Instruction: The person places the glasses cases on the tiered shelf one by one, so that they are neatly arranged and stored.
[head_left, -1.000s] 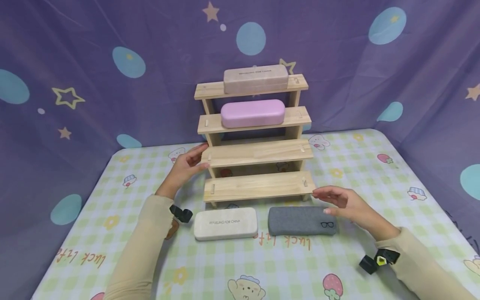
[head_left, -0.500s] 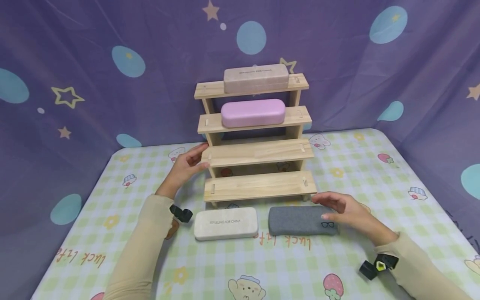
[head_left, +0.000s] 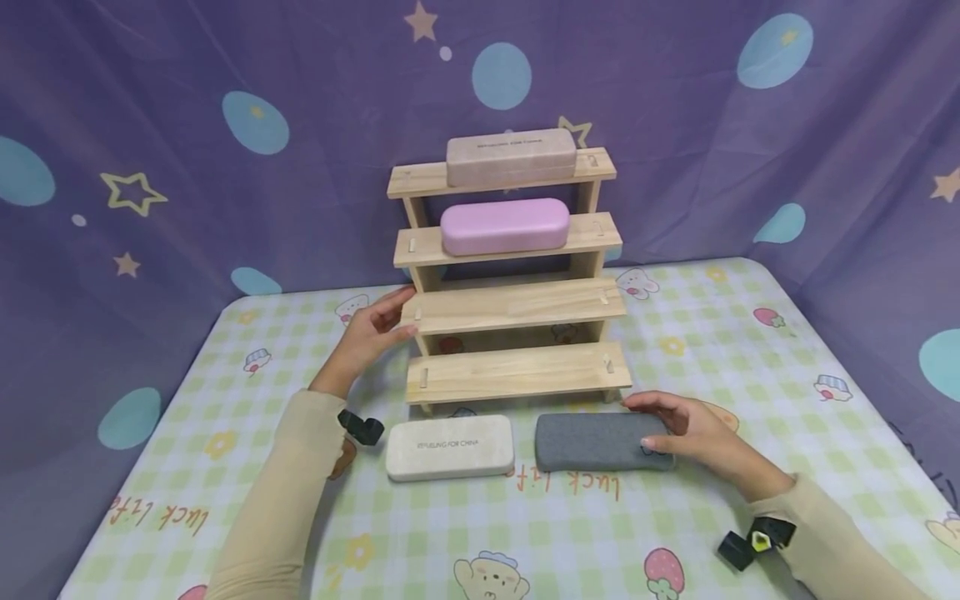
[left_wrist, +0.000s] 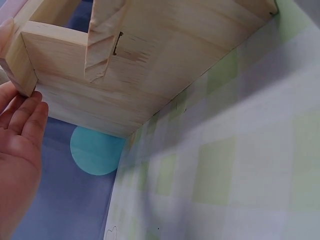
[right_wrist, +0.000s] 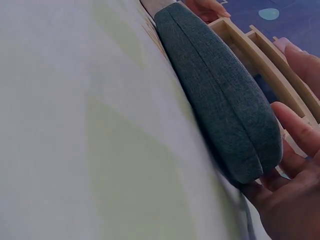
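A stepped wooden display rack (head_left: 517,375) stands on the table. My left hand (head_left: 363,337) holds the left end of its second-lowest shelf, thumb in front and fingers behind; the left wrist view shows the fingertips (left_wrist: 35,107) against the wood. A grey fabric glasses case (head_left: 585,442), printed with a glasses mark, lies flat before the rack. My right hand (head_left: 686,429) is spread around its right end, thumb over the mark and fingers on the far side. In the right wrist view, the hand (right_wrist: 295,195) is close about the case end; firm contact is unclear.
A white glasses case (head_left: 450,450) lies left of the grey one. Above, a pink case (head_left: 506,227) sits on the second shelf from the top and a beige case (head_left: 512,158) on the top shelf. A patterned purple curtain (head_left: 315,208) hangs behind.
My right hand has moved slightly down and left, from the rack's lower right corner onto the grey glasses case's right end. The left hand stays on the shelf.
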